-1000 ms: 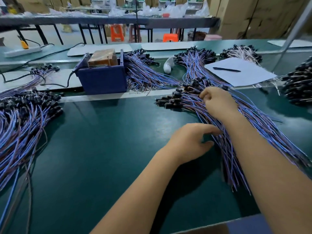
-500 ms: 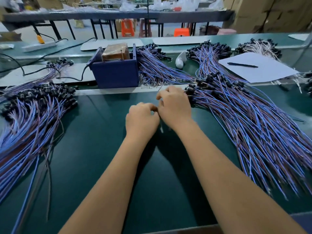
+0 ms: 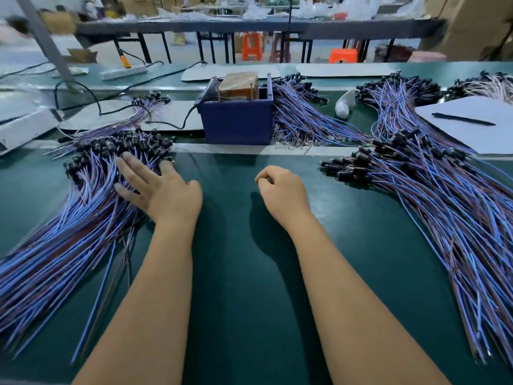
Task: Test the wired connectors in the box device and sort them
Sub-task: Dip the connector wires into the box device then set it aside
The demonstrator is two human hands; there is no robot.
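— Since the two hands met at the middle of the counter (image 3: 236,273) half a second ago, what has changed?
— They have parted. The left hand (image 3: 163,190) has crossed to the big left pile of wired connectors (image 3: 69,223); the right hand (image 3: 283,193) has stayed near the centre, well apart from the right pile (image 3: 433,195).
— What does that mean for the job?
— I judge a tested piece has just been laid on the left, so the sorting step is ending. The blue box device (image 3: 236,120) stands behind, between the hands, untouched.
— And the fingers?
— On the left they are spread wide and flat, pressing on the wires just below the black plugs. On the right they are curled in loosely; whether they pinch anything I cannot tell.
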